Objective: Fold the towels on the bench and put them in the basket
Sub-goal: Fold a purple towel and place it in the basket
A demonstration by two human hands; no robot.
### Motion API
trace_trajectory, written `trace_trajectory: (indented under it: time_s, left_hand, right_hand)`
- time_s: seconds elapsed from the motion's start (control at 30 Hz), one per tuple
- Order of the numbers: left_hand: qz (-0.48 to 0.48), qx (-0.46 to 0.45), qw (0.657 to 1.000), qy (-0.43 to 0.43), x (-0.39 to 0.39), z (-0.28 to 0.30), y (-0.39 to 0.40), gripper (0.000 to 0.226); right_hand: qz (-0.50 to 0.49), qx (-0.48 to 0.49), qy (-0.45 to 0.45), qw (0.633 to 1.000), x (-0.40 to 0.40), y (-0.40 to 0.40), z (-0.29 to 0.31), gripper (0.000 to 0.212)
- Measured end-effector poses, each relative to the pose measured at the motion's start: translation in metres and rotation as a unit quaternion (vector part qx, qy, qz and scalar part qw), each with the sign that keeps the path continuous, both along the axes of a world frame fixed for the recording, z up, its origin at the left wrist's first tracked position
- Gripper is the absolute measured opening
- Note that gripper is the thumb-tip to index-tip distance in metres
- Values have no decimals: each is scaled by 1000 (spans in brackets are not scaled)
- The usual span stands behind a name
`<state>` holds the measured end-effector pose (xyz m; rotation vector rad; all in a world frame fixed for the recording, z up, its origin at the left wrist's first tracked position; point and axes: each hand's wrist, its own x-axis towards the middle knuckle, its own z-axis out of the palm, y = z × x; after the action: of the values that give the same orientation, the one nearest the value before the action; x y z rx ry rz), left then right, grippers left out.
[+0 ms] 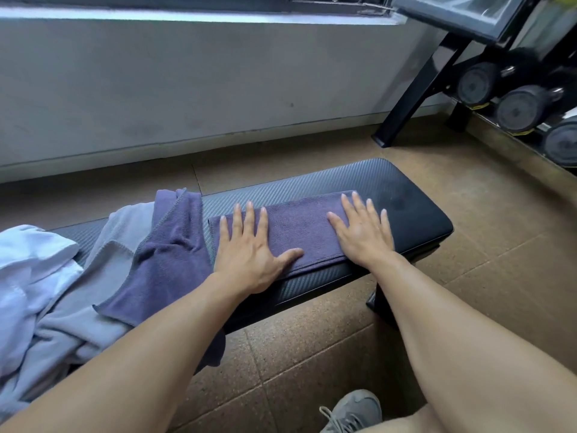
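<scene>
On the black padded desk (406, 195) we see a folded purple towel (299, 229) lying flat as a long rectangle, its near edge running along the desk's front edge. Both of the person's grips rest on top of it. The left grip (249, 248) lies palm down on the towel's left end, fingers straight and slightly spread, thumb stretched out to the right along the near edge of the cloth. The right grip (362, 229) lies palm down on the towel's right end, fingers likewise straight and spread, the fingertips reaching the far edge of the cloth. Neither grip is curled round anything; both are flat and simply press on the towel, which shows bare between them.

Just to the left of the folded towel, touching the left grip's wrist side, an unfolded purple towel (168, 260) lies rumpled over the desk, one end hanging over the front edge under the left forearm. Further left, partly under it, we see a pale grey towel (93, 307) in loose folds, and at the far left a white towel (31, 264) heaped beside it.

Beyond the desk runs a grey wall (187, 89) above a brown speckled floor (312, 354). At the upper right stands a black rack with dumbbells (518, 107). A grey shoe (352, 410) shows at the bottom edge.
</scene>
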<state>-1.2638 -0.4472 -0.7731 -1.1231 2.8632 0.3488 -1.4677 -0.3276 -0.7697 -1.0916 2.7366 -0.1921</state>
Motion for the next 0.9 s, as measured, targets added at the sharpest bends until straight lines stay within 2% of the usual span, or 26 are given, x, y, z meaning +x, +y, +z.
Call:
trace_trajectory:
  time_s: [0.1, 0.27, 0.37, 0.47, 0.67, 0.73, 0.83, 0.9]
  left_hand:
    - [-16, -8, 1000, -11, 3, 0, 2, 128]
    - [-30, -10, 999, -18, 4, 0, 3, 128]
    - [-29, -13, 999, -21, 5, -1, 4, 127]
    - [-22, -16, 999, -17, 7, -1, 5, 131]
    - [-4, 7, 1000, -5, 16, 0, 4, 136]
    - [-6, 18, 1000, -10, 19, 1, 3, 133]
    - [-18, 43, 999, -20, 23, 5, 5, 124]
    - [-25, 46, 998, -26, 26, 7, 8, 116]
  right_hand:
    - [3, 4, 14, 1000, 3, 2, -3, 73]
    - [43, -12, 68, 997, 21, -13, 14, 72]
    - [119, -31, 49, 991, 48, -30, 14, 70]
    - [131, 1, 10, 991, 51, -29, 1, 73]
    - [26, 12, -2, 1000, 11, -10, 2, 72]
    - [-22, -10, -11, 1000, 8, -5, 4, 68]
    - [-135, -76, 9, 988, -1, -1, 14, 64]
    - [-209, -86, -33, 974, -15, 2, 23, 67]
